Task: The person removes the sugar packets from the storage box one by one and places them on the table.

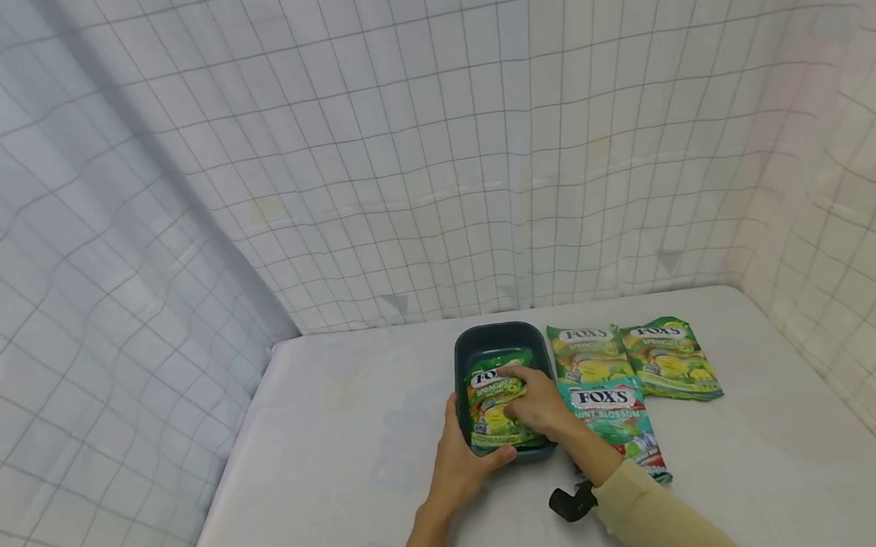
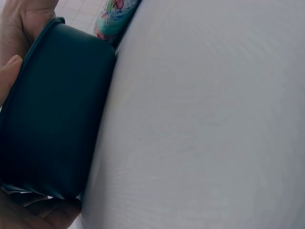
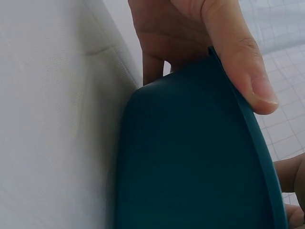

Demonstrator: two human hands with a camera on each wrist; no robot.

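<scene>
A dark teal plastic container (image 1: 499, 332) sits on the white table, with a green and yellow Fox's Spring Tea candy bag (image 1: 488, 422) lying inside it. My left hand (image 1: 457, 468) grips the container's near left corner, its thumb over the front rim and its fingers along the left side. The right hand (image 1: 539, 404) reaches over the right rim and rests on the candy bag, index finger stretched across the logo. In the left wrist view, left fingers (image 2: 52, 212) wrap the container's wall. Fingertips of the right hand (image 3: 290, 176) show past the rim in the right wrist view.
Right of the container lie two more green candy bags (image 1: 589, 361) (image 1: 669, 361) and a teal Fox's bag (image 1: 613, 425), which overlaps one of them. White gridded cloth (image 1: 478, 182) hangs behind the table (image 1: 329, 458) and at both sides.
</scene>
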